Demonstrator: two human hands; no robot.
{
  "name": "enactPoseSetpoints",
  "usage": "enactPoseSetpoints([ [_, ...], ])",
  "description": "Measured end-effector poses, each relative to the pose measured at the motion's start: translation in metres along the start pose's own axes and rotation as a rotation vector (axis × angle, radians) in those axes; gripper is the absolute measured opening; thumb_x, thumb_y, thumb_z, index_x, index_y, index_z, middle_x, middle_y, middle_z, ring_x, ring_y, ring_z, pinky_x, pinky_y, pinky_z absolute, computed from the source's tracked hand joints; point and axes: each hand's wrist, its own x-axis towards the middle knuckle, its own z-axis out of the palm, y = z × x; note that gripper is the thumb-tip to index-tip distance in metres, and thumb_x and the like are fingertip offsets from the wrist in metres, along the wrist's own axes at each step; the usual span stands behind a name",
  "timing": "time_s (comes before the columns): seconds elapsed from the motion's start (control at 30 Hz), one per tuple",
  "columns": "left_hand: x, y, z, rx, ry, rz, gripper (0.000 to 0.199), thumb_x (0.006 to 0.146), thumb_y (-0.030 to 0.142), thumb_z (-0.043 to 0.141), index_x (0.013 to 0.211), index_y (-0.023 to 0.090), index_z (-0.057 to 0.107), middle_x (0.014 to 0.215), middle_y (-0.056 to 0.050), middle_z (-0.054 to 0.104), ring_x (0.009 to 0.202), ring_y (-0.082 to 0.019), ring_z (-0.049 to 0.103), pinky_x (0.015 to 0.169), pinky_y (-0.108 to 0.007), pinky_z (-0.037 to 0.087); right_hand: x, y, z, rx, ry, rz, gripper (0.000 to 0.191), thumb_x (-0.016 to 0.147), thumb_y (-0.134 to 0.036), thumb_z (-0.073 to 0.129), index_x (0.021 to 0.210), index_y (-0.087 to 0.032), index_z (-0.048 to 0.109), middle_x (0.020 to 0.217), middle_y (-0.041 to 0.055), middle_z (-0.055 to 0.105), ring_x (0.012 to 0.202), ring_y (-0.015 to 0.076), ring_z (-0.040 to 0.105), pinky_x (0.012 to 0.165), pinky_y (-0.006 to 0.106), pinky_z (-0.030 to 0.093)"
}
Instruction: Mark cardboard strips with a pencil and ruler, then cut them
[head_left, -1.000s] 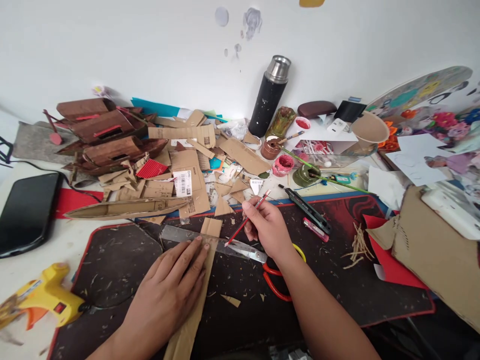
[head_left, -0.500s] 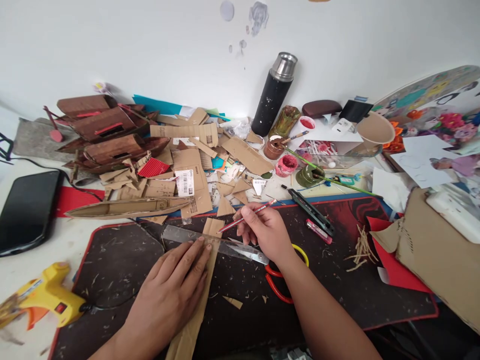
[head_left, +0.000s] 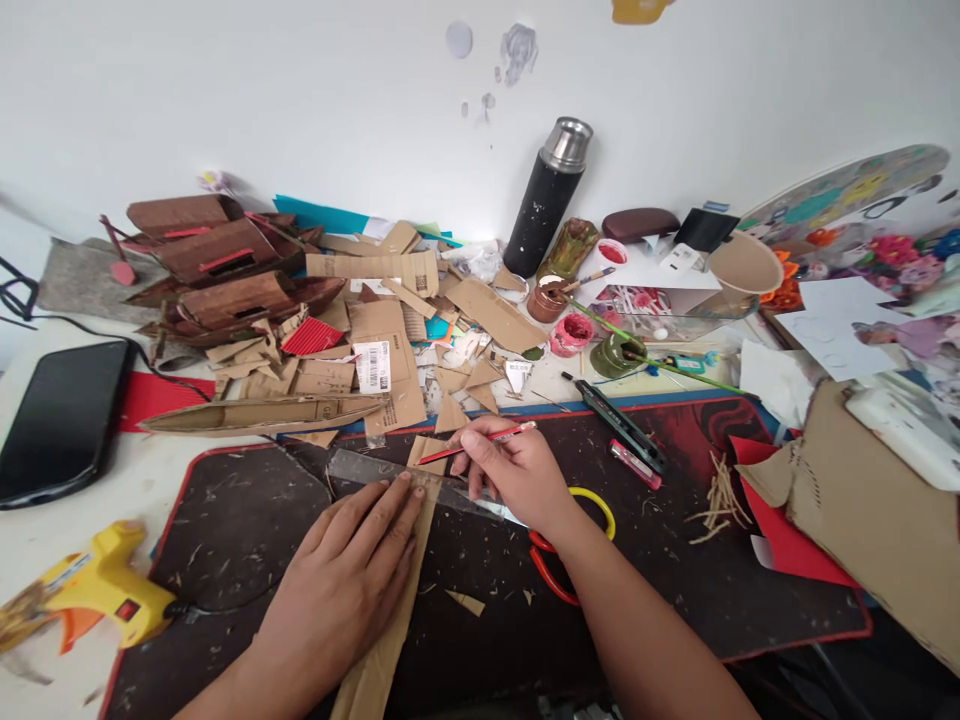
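My left hand (head_left: 349, 565) lies flat, fingers stretched out, pressing on a clear ruler (head_left: 354, 467) and a long cardboard strip (head_left: 379, 655) beneath it. The ruler crosses the strip near its far end. In my right hand (head_left: 521, 478) is a red pencil (head_left: 480, 441), held in a writing grip. Its tip touches or hovers just over the strip along the ruler's far edge; which, I cannot tell. Under my right wrist lie scissors with red and yellow handles (head_left: 613, 515), their blades partly covered by the hand and ruler. A small cardboard scrap (head_left: 466, 603) rests nearby.
A dark mat (head_left: 247, 530) covers the work area. At left sit a yellow glue gun (head_left: 112, 590) and a phone (head_left: 64, 420). Brown model boats (head_left: 225, 305), cardboard scraps (head_left: 495, 310), a black flask (head_left: 544, 205) and paint pots (head_left: 571, 335) stand behind. A utility knife (head_left: 619, 425) lies right.
My right hand has moved slightly left with the pencil, whose tip has shifted left across the strip and which now lies flatter. My left hand and the ruler stay in place.
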Motion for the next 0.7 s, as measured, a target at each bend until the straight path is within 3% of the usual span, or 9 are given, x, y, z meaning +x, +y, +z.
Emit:
enactPoseSetpoints([
  [0.7,-0.001,0.0,0.003,-0.002,0.011,-0.011,0.041,0.113,0.021,0.046,0.139,0.012,0.076,0.145,-0.014,0.079,0.126,-0.032,0.069,0.105,-0.045,0.05,0.001,0.013,0.003,-0.069,-0.049,-0.036,0.037,0.103,-0.057,0.071,0.1,-0.02,0.076,0.086,0.0031,0.078,0.052,0.0114,0.064,0.054,0.024,0.051],
])
